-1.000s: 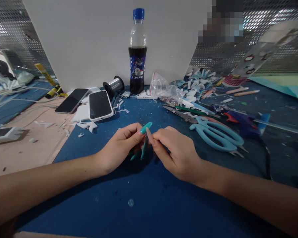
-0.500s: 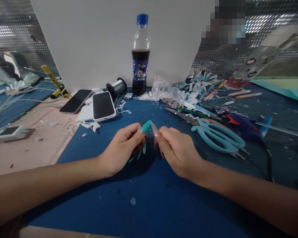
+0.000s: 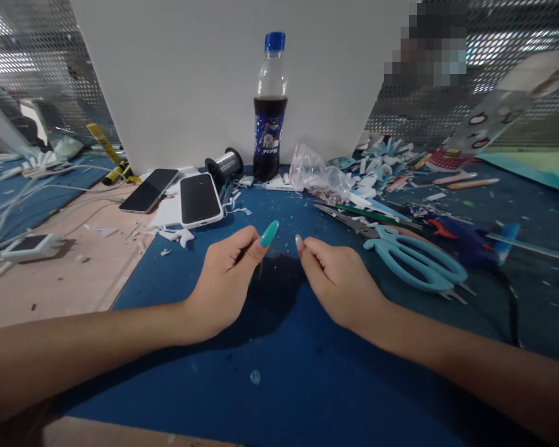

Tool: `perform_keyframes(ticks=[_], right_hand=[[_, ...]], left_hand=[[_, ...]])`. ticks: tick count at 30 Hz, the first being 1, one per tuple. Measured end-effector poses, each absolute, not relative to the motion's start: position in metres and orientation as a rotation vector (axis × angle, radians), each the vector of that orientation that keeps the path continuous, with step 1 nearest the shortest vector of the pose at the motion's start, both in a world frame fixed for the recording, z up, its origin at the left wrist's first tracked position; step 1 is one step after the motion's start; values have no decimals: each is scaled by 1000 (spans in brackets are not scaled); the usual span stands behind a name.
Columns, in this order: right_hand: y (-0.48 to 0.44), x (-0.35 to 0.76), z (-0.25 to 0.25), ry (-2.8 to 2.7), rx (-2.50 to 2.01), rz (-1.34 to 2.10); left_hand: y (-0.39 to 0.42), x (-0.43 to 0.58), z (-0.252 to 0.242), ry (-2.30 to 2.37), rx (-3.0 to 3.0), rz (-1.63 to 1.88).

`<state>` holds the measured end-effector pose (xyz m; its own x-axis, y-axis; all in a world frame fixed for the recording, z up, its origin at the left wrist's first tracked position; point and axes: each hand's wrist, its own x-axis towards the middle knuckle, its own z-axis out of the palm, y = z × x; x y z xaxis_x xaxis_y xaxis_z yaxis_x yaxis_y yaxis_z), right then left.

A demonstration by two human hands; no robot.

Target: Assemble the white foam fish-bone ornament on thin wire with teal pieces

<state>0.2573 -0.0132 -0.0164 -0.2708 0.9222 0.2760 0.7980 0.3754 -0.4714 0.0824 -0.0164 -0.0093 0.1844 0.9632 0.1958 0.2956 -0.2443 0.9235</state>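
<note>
My left hand (image 3: 223,282) rests on the blue mat (image 3: 279,354) with its fingers curled under and its thumb, tipped with a long teal nail, pointing up and right. My right hand (image 3: 340,279) lies a short gap to the right, also curled into a loose fist with the thumb on top. What either fist holds, if anything, is hidden beneath the fingers. The two thumbs point toward each other without touching. Light blue scissors (image 3: 414,257) lie just right of my right hand.
Behind the hands stand a cola bottle (image 3: 269,124), a wire spool (image 3: 224,164), two phones (image 3: 200,198), a clear plastic bag (image 3: 317,174) and a white board (image 3: 190,81). A glue gun (image 3: 466,239) and paper scraps lie at right. A charger (image 3: 28,245) with cables lies left.
The hands have drawn apart; the thumbs no longer meet. The left hand's teal-nailed fingers have curled under out of sight. The view has shifted slightly left.
</note>
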Motion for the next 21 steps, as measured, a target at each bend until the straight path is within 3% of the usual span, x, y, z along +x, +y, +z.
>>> perform_keyframes(ticks=[7,14,21], right_hand=[[-13,257,-16,-2150,-1555,271],[-17,257,-13,-2185,-1142,14],[-24,256,-5,-2378,-676,483]], left_hand=[[-15,84,-10,1205,1929,1000],[-17,85,-9,985,2278,1052],[-25,83,-12,730,2766,1127]])
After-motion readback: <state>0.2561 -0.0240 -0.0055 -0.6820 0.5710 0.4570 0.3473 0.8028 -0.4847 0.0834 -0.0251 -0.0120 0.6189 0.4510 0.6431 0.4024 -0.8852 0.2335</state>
